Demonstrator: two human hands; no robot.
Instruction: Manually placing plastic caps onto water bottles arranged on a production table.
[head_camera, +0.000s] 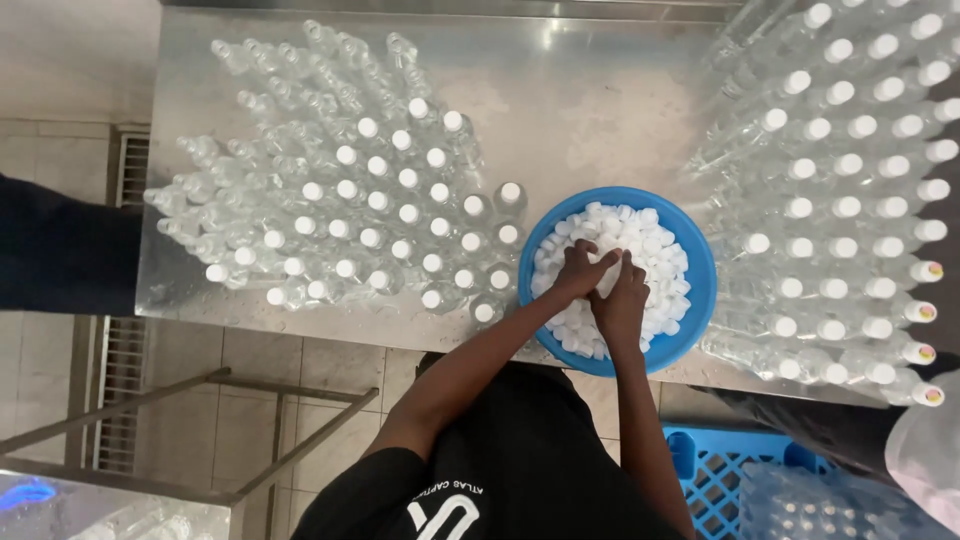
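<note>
Left bottles (350, 200): A packed block of clear plastic bottles stands on the left half of the steel worktop (580, 100), nearly all topped with white caps.
Step in hand: By the look of it, caps are being gathered from the basin for the bottles; both hands are down in the supply and no bottle is held.
Left hand (582, 270): Curled over the heap, fingers bent down into the white caps (650, 245), touching them. Whether it has closed on any cap cannot be told; the palm faces away from the camera.
Basin (700, 270): A round blue basin sits at the near edge of the worktop, between the two bottle blocks, filled almost to the rim with loose caps.
Right hand (622, 300): Just beside the left hand and touching it, knuckles up, fingers tucked into the same heap. Its grip is hidden too.
Next move: Judging from the layout, a lift clear of the rim with caps in hand, then a reach sideways to a bottle.
Right bottles (850, 200): A second capped block lies well apart from the first.
Crate (710, 470): A blue crate stands on the floor, below the worktop edge.
</note>
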